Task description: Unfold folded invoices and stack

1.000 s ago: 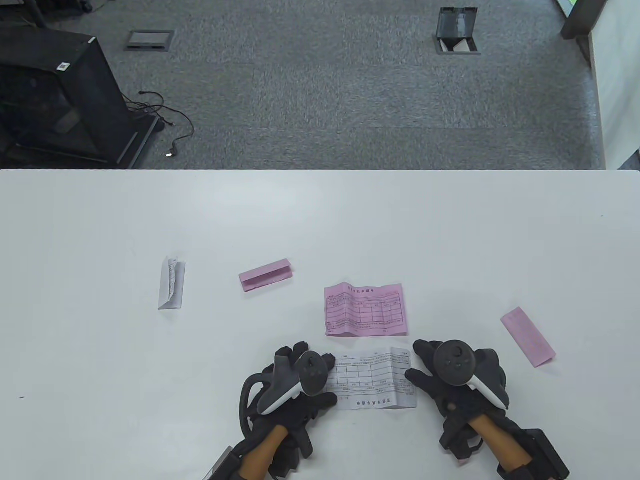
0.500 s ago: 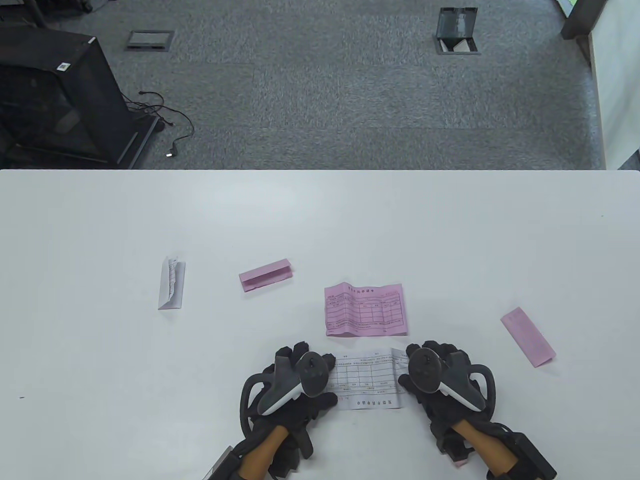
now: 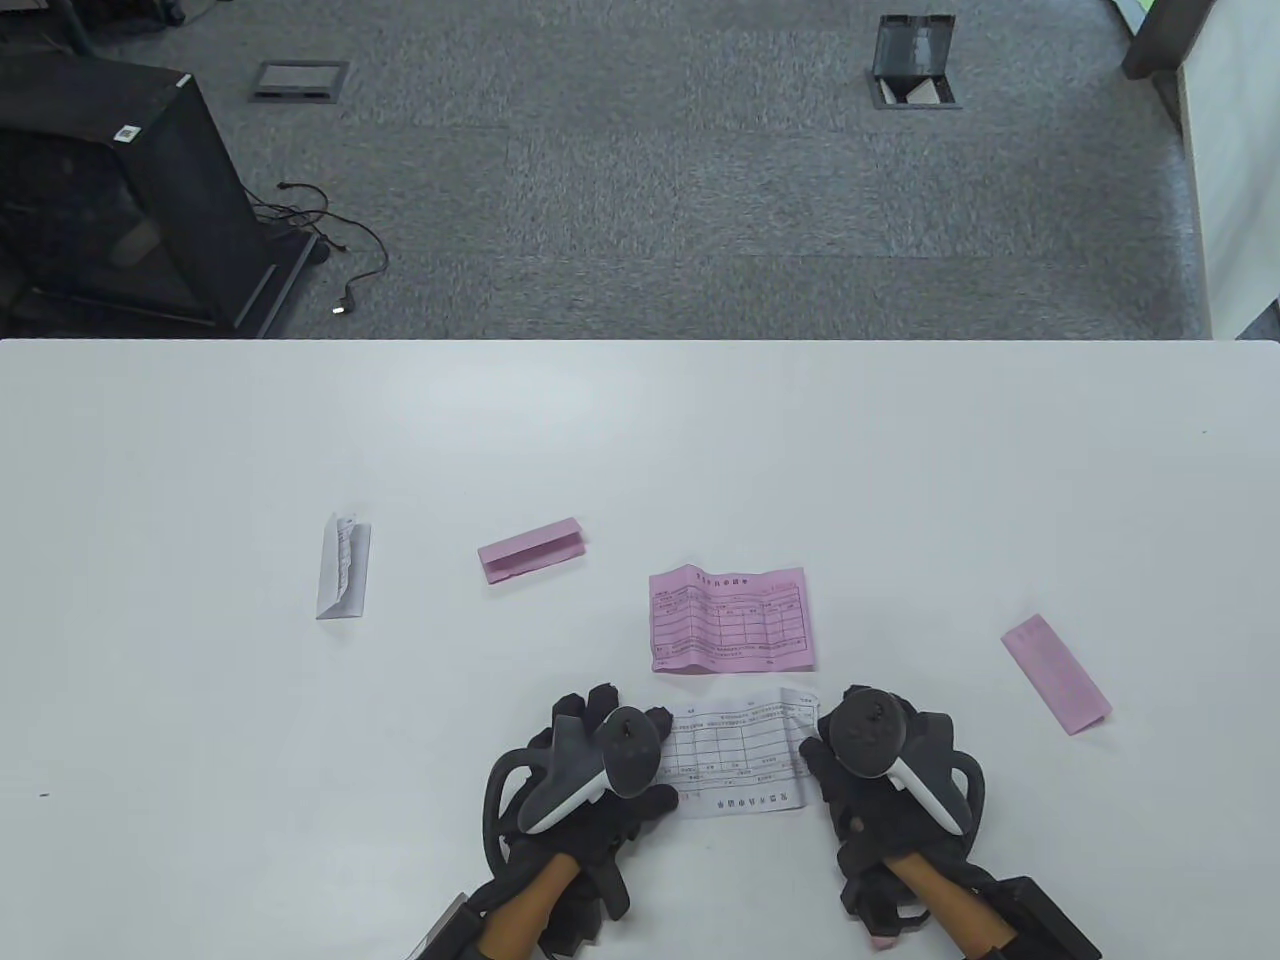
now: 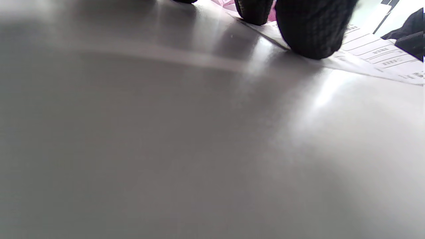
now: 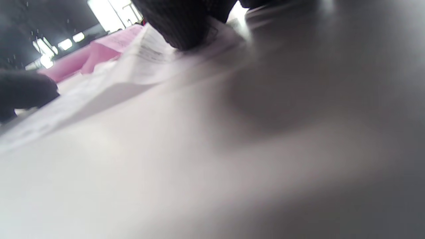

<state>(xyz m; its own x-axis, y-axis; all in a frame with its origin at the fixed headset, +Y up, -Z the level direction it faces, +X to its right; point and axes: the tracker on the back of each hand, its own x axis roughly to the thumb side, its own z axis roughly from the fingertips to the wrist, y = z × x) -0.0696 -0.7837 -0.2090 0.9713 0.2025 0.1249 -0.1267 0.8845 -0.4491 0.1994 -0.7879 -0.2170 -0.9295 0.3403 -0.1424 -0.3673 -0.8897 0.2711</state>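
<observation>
White invoice [image 3: 738, 752] lies unfolded at bottom centre of the table [image 3: 200, 450], just below the flat pink invoice [image 3: 730, 619]; left hand [image 3: 600, 765] presses its left edge, right hand [image 3: 880, 765] grasps its right edge, that edge slightly lifted

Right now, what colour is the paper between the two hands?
White invoice with a printed grid; table view shows it best.

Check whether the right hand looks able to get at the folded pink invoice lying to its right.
Probably yes: the folded pink invoice lies alone on bare table, nothing between it and the right hand. But that hand is busy holding the white invoice with the left hand.
</observation>
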